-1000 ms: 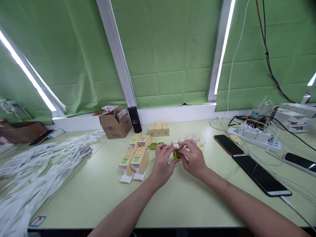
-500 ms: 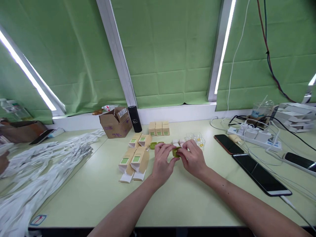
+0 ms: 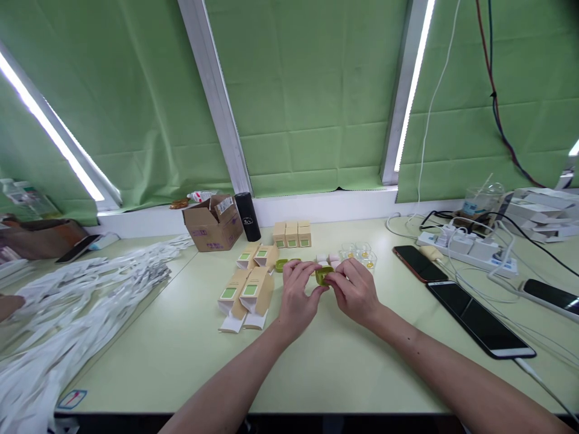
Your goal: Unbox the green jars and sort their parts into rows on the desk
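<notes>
My left hand and my right hand meet over the middle of the pale green table, both pinched on a small green round case. Just left of my hands lie several tan cartons with green labels, some with open flaps. Behind them stand three small tan boxes in a row. Two more green cases lie beyond my left hand, and small clear cups with yellow bits sit behind my right hand.
An open cardboard box and a black cylinder stand by the window sill. White straps pile up at left, where another person's hand shows. Phones, a power strip and cables fill the right side.
My hands and the green case have shifted slightly away from me; the case is turned a little between my fingers. The other person's hand at left has appeared and moved lower.
</notes>
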Demonstrator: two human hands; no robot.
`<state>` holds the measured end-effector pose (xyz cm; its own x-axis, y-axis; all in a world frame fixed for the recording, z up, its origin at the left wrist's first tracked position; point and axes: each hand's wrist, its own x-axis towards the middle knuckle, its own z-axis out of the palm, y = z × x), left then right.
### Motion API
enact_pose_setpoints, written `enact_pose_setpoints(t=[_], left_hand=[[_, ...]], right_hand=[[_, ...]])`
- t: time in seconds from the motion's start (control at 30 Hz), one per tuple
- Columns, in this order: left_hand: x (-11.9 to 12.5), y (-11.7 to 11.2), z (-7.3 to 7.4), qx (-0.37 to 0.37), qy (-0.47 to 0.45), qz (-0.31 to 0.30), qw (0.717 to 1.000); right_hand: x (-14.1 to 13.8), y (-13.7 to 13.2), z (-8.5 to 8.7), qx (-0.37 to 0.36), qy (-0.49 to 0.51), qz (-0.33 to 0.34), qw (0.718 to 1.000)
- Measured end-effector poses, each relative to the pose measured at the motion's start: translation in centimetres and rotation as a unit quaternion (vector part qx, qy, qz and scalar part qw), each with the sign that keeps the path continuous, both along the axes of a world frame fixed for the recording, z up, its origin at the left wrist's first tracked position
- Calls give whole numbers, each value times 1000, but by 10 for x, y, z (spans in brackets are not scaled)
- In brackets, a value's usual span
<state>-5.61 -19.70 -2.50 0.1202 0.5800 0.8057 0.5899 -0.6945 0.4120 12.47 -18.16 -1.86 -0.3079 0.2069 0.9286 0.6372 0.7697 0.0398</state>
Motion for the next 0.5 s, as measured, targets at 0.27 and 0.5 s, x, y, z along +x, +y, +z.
enact_pose_setpoints(t=[0.27,0.5], left_hand=[[0,1,-1,12,2,9,1000],[1,1,-2,9,-16,-6,1000]], right_hand=[[-1,0,-1,25,1,0,1000],[0,0,-3,42,-10,1,999]])
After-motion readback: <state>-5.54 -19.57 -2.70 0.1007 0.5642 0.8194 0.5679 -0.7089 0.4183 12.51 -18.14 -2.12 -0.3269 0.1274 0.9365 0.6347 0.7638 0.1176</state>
